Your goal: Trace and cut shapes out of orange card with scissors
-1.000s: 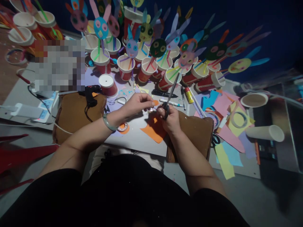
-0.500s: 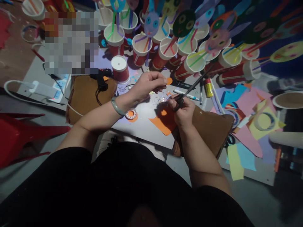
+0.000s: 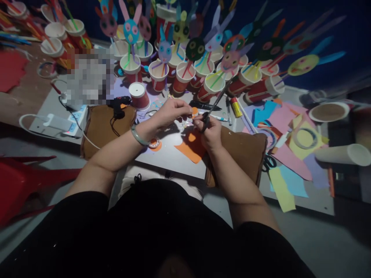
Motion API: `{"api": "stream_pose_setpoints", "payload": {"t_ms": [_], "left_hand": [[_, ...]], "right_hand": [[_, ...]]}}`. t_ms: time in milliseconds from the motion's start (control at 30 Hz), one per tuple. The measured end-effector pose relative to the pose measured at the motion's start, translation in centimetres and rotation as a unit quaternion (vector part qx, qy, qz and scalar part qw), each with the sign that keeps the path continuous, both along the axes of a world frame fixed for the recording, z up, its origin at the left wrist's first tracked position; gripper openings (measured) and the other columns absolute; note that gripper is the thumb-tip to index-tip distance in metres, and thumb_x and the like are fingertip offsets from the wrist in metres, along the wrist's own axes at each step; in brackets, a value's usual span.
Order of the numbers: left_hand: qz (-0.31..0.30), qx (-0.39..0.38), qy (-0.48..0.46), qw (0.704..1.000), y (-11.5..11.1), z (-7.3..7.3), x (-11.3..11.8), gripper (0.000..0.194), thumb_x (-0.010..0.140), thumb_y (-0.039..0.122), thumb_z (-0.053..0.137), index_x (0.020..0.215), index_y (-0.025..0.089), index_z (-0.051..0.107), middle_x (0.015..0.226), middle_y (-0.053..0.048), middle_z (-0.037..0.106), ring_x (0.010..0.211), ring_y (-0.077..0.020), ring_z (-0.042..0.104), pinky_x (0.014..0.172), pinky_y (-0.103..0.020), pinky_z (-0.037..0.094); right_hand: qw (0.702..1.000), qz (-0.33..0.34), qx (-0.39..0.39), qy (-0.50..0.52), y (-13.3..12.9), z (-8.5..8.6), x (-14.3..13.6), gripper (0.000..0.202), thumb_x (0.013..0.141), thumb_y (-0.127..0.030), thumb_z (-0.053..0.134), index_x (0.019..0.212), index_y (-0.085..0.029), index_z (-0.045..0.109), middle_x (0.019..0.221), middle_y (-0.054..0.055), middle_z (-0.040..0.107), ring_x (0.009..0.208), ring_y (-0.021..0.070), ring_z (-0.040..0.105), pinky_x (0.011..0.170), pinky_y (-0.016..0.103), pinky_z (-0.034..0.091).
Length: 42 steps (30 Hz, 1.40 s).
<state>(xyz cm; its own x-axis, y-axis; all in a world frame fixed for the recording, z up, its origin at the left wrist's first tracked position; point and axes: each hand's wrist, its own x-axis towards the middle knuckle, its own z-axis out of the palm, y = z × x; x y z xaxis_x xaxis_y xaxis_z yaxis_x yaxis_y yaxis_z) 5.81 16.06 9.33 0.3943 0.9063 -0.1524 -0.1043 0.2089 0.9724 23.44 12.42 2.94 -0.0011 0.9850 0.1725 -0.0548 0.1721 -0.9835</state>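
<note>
My left hand (image 3: 174, 114) pinches a small orange paper disc (image 3: 194, 111) at its fingertips. Close to its right, my right hand (image 3: 211, 129) is closed around the dark handles of scissors (image 3: 216, 102), whose blades point up and away. The right fingertips are near or at the disc; whether they touch it is too small to tell. Below them lies an orange paper sheet (image 3: 191, 148) on the grey table (image 3: 168, 165). A round tape roll (image 3: 154, 143) rests on another orange piece beneath my left wrist.
Red cups (image 3: 185, 77) with straws and paper bunny faces crowd the back. An upturned cup (image 3: 139, 96) and a glue gun (image 3: 118, 108) stand left. Markers, a glue stick (image 3: 236, 108), tape rolls and coloured paper scraps (image 3: 294, 162) lie right. A red stool (image 3: 26, 177) is lower left.
The view has shifted, showing more of the back. My two hands have come closer together, with the right fingertips now near the orange disc.
</note>
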Motion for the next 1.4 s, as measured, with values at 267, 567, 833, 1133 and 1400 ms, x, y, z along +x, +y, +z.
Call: {"api": "stream_pose_setpoints", "payload": {"t_ms": [267, 567, 833, 1133, 1400], "left_hand": [[-0.007, -0.021, 0.090, 0.996, -1.0, 1.2, 0.0, 0.012, 0.077, 0.014, 0.065, 0.066, 0.011, 0.067, 0.056, 0.002, 0.063, 0.051, -0.0043, 0.053, 0.051, -0.017, 0.037], [0.014, -0.082, 0.094, 0.992, -1.6, 0.1, -0.4, 0.021, 0.085, 0.018, 0.059, 0.067, 0.011, 0.067, 0.060, -0.004, 0.068, 0.050, -0.0070, 0.056, 0.050, -0.018, 0.040], [0.042, -0.065, 0.083, 0.994, -3.3, 0.4, -1.5, 0.024, 0.087, 0.027, 0.062, 0.071, 0.010, 0.068, 0.066, -0.004, 0.067, 0.055, -0.0073, 0.057, 0.053, -0.020, 0.039], [0.017, -0.012, 0.131, 0.991, -4.7, 1.0, -1.4, 0.020, 0.066, 0.026, 0.080, 0.068, 0.013, 0.066, 0.059, 0.002, 0.061, 0.054, -0.0060, 0.050, 0.054, -0.020, 0.036], [0.017, 0.042, 0.119, 0.992, -1.9, 0.9, -2.4, 0.023, 0.066, 0.029, 0.080, 0.071, 0.012, 0.066, 0.062, 0.000, 0.063, 0.055, -0.0075, 0.054, 0.056, -0.022, 0.039]], "right_hand": [[0.999, -0.003, -0.013, 0.037, 0.4, 0.0, -0.1, 0.034, 0.072, -0.052, 0.079, 0.080, -0.021, 0.070, 0.068, -0.004, 0.059, 0.060, 0.0093, 0.049, 0.061, 0.026, 0.042], [0.999, 0.031, -0.034, 0.028, -0.1, 1.3, -0.7, 0.042, 0.063, -0.055, 0.084, 0.067, -0.019, 0.060, 0.066, -0.003, 0.055, 0.059, 0.0093, 0.044, 0.060, 0.027, 0.042], [0.996, 0.070, -0.046, 0.019, -0.5, 2.2, -1.2, 0.047, 0.058, -0.056, 0.086, 0.062, -0.019, 0.058, 0.061, -0.004, 0.053, 0.059, 0.0097, 0.043, 0.060, 0.028, 0.041], [0.994, 0.103, -0.039, 0.020, -0.6, 2.1, -1.4, 0.046, 0.058, -0.054, 0.086, 0.062, -0.018, 0.058, 0.061, -0.004, 0.053, 0.058, 0.0091, 0.043, 0.058, 0.027, 0.038], [0.996, 0.083, -0.031, 0.024, -0.4, 2.0, -1.3, 0.045, 0.062, -0.053, 0.084, 0.062, -0.019, 0.054, 0.058, -0.005, 0.047, 0.057, 0.0088, 0.038, 0.058, 0.027, 0.035]]}}
